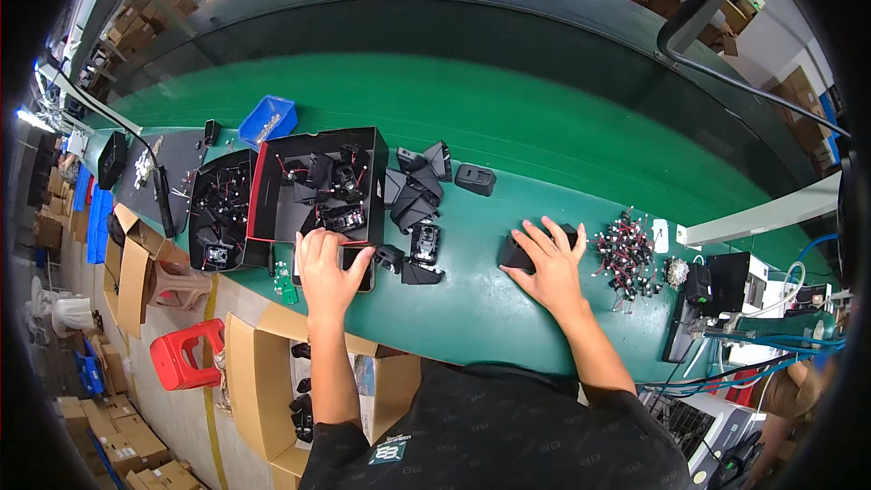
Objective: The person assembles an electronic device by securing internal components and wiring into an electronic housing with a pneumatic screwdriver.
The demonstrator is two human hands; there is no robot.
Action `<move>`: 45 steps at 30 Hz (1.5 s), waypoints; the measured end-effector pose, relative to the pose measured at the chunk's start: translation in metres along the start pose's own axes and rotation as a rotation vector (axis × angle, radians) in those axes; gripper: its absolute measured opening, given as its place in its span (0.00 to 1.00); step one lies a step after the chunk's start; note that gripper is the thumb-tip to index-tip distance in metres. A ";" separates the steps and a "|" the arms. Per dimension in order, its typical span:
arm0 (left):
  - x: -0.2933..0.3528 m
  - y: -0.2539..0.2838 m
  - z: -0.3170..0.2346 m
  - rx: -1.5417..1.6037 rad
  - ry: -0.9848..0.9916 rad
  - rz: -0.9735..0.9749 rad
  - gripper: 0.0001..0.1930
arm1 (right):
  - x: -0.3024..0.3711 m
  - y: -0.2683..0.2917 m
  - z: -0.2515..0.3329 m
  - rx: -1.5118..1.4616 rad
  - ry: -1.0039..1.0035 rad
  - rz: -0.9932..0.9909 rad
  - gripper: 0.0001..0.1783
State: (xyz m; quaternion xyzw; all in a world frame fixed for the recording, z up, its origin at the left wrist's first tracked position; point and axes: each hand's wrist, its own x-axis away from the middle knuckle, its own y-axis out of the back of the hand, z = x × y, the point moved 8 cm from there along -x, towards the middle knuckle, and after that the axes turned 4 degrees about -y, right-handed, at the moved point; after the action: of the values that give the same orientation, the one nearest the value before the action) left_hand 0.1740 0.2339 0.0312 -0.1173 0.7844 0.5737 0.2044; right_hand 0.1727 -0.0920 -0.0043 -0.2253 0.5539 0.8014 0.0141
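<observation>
Two-handed picking is apparently underway: your right hand [552, 272] is spanning a black housing [515, 258], your left hand [328, 274] half-curled, both holds unclear. Lifting is calling for firmer grip.

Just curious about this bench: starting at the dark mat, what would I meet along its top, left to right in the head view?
Dark mat, black tray of wired parts, red-edged black box, loose black parts, right hand, tangle of wired pieces, black boxy equipment.

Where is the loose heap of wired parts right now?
In the head view, the heap of wired parts lies at right on the green table, between the right hand and a small white rectangular piece.
</observation>
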 end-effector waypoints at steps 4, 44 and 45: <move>-0.004 -0.004 0.005 0.037 0.024 0.008 0.18 | 0.004 0.001 -0.025 0.001 -0.101 0.002 0.30; 0.019 0.016 -0.061 0.387 -0.135 -0.149 0.17 | -0.172 -0.108 0.070 -0.525 0.293 0.435 0.37; 0.003 0.017 -0.059 0.376 -0.146 -0.133 0.19 | -0.168 -0.106 0.072 -0.529 0.292 0.435 0.37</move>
State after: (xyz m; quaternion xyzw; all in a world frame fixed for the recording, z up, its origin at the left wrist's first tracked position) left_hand 0.1531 0.1832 0.0600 -0.0865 0.8513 0.4095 0.3164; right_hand 0.3280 0.0510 -0.0138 -0.2100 0.3590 0.8605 -0.2942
